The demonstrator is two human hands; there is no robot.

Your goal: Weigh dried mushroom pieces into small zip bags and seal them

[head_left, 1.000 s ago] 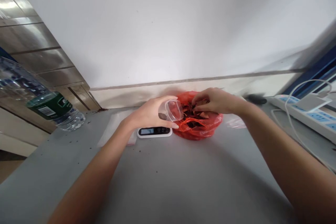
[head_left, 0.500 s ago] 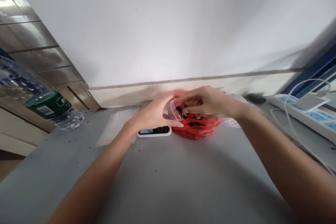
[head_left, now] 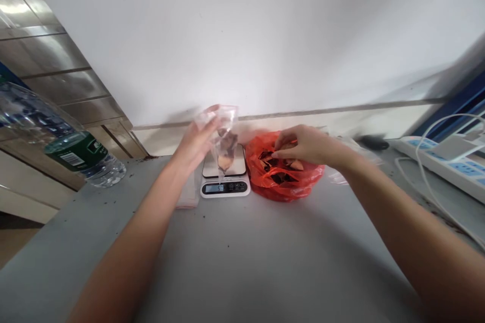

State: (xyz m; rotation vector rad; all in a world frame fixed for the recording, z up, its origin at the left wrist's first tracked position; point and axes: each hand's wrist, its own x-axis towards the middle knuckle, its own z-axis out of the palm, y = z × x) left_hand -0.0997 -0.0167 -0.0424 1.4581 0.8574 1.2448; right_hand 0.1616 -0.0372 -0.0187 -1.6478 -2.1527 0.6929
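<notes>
My left hand holds a small clear plastic bag by its top, lifted just above a small digital kitchen scale; a few brown and dark pieces hang in the bag's bottom. My right hand rests on an open red plastic bag of dark and orange dried pieces, fingers pinched together on some of the pieces. The red bag lies right of the scale on the grey table.
A water bottle with a green label lies at the left edge. Flat clear bags lie left of the scale. A white power strip with cables and a dark object sit at right by the wall.
My left hand has lifted the clear bag up and left, from the red bag's mouth to above the scale. My right hand has drawn back from the clear bag onto the red bag.
</notes>
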